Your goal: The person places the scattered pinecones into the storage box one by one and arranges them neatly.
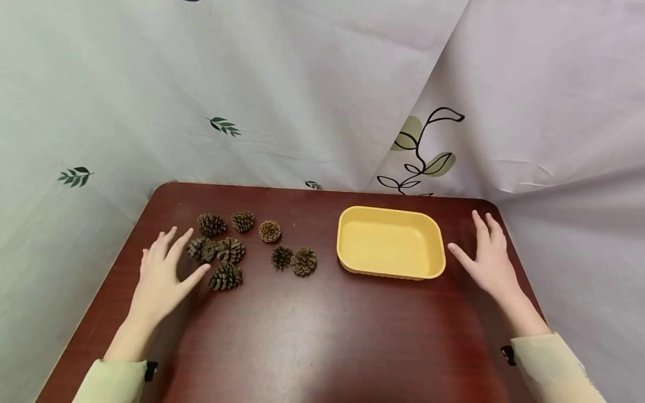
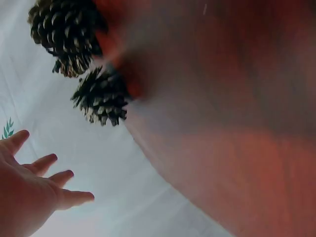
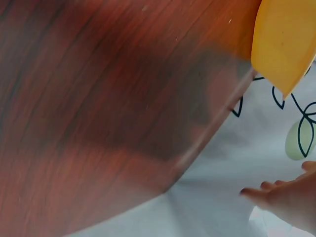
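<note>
My left hand is held with spread fingers just left of a loose group of brown pine cones, holding nothing. Its thumb points toward the nearest pine cone. Two more pine cones sit side by side nearer the middle, and a round one lies behind them. On the right stands a yellow rectangular tub with nothing inside. Beside its right end is my right hand, fingers extended and thumb toward the rim. In the left wrist view, several pine cones appear beyond the hand.
The dark red-brown wooden table has rounded far corners. A pale cloth with leaf prints hangs behind it and along both sides. Both sleeves are light, with a dark strap at each wrist.
</note>
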`<state>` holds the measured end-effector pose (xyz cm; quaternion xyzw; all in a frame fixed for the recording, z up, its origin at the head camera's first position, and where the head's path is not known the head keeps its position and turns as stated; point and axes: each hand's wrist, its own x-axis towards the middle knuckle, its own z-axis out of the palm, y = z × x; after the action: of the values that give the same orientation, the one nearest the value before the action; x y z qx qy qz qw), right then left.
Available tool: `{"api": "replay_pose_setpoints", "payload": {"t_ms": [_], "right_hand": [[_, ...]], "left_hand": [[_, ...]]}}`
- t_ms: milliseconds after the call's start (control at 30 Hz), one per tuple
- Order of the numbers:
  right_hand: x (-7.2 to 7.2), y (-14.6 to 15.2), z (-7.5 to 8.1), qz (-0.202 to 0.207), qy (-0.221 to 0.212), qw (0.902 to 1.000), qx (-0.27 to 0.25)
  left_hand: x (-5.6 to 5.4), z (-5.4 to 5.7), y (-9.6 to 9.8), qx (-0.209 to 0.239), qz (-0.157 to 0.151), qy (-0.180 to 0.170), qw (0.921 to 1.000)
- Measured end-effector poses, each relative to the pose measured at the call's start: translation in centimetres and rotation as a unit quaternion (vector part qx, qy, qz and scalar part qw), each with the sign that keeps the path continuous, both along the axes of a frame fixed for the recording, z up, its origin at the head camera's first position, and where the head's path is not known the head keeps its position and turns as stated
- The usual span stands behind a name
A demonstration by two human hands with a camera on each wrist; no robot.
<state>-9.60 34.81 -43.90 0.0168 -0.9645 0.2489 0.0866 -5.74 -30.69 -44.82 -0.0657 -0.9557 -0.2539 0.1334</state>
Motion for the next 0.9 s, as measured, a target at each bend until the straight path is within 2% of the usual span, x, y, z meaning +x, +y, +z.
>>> {"api": "replay_pose_setpoints", "payload": {"t_ms": [167,300,567,700,900], "right_hand": [[-0.4,-0.5,-0.6,0.044,0.015,0.9960,-0.077],[-0.6,-0.9,-1.3,0.074,0.000,0.9890,-0.128],[-0.9,-1.8,-2.8,0.111,-0.027,0.9720,-0.205],[-1.2,-2.1,-3.2,0.110,-0.045,0.9630,-0.242],[-1.3,-2.2,-3.7,0.097,-0.087,0.9443,-0.302]], "left_hand": [[0.7,-0.8,0.9,0.046,-0.010,0.025,0.9986],[1.3,-1.4,1.4,0.062,-0.017,0.030,0.9975],[2.6,-2.4,1.9,0.079,-0.023,-0.009,0.9966],[2.9,-3.0,2.0,0.087,-0.028,-0.021,0.9956],[2.8,-3.9,2.0,0.117,-0.034,-0.044,0.9916]]}}
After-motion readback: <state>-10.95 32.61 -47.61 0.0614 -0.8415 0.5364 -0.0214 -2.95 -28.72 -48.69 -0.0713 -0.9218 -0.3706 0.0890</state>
